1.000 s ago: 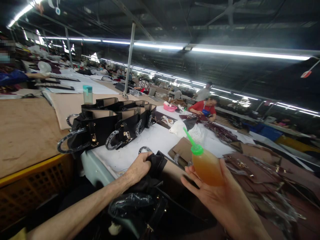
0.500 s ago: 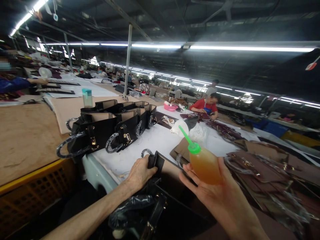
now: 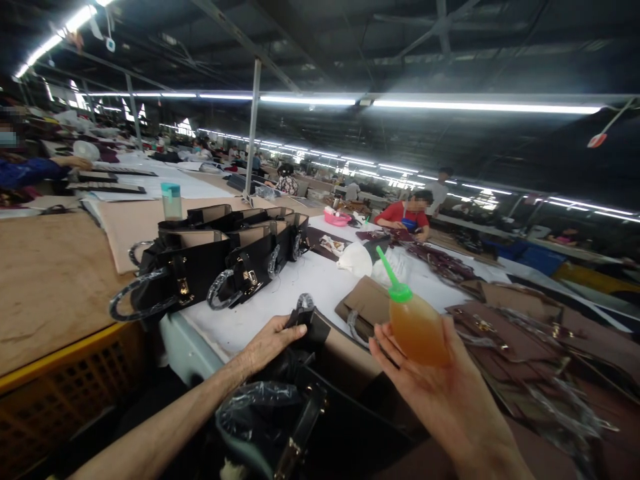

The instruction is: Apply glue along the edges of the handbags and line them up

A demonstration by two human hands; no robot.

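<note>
My left hand (image 3: 273, 343) pinches the upper edge of a black handbag (image 3: 345, 417) between thumb and fingers. The bag is tilted, its beige inside showing, and its handle is wrapped in clear plastic. In my right hand (image 3: 435, 393) rests a squeeze bottle (image 3: 417, 330) of amber liquid, with a green cap and a long green nozzle pointing up. The bottle is above the bag's right side, apart from it. Several black handbags (image 3: 200, 267) with gold clasps stand in rows at the left of the white table surface (image 3: 320, 273).
Brown bag pieces (image 3: 520, 347) are piled on the right. A taupe bag (image 3: 365, 303) lies behind the bottle. At the lower left is a yellow crate (image 3: 75, 387). A teal-lidded container (image 3: 171, 200) stands behind the handbags. A co-worker in red (image 3: 403, 213) sits across the table.
The bottle has shifted slightly right and stands more upright in my right hand. My left hand still grips the bag's edge, a little farther left. The camera view has shifted slightly.
</note>
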